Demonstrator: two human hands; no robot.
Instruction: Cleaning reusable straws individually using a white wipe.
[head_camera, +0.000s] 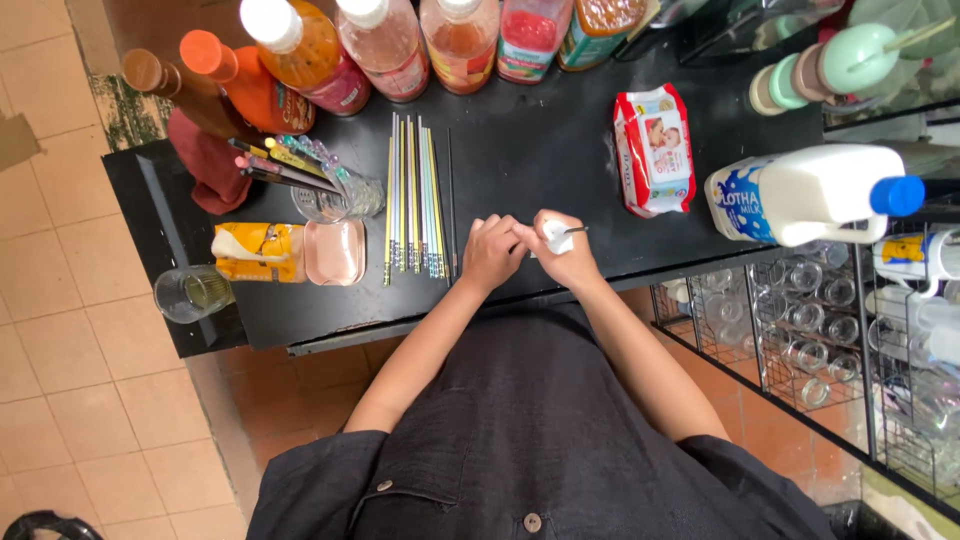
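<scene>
Fingers of the right hand (565, 250) pinch a white tissue (556, 236) around a thin metal straw (576, 231), whose tip pokes out just right of them. Left hand (490, 252) fingers close on the tissue's other side. A loose pinch could drop the straw onto the black counter (520, 150), scattering the straw row (417, 195) just left of the fingers.

Bright even daylight, soft shadows, sharp centre, wide-angle bending at edges

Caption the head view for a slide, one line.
Both hands, left hand and right hand, wipe a thin metal stick with white tissue beside laid-out chopsticks on a black counter.
</scene>
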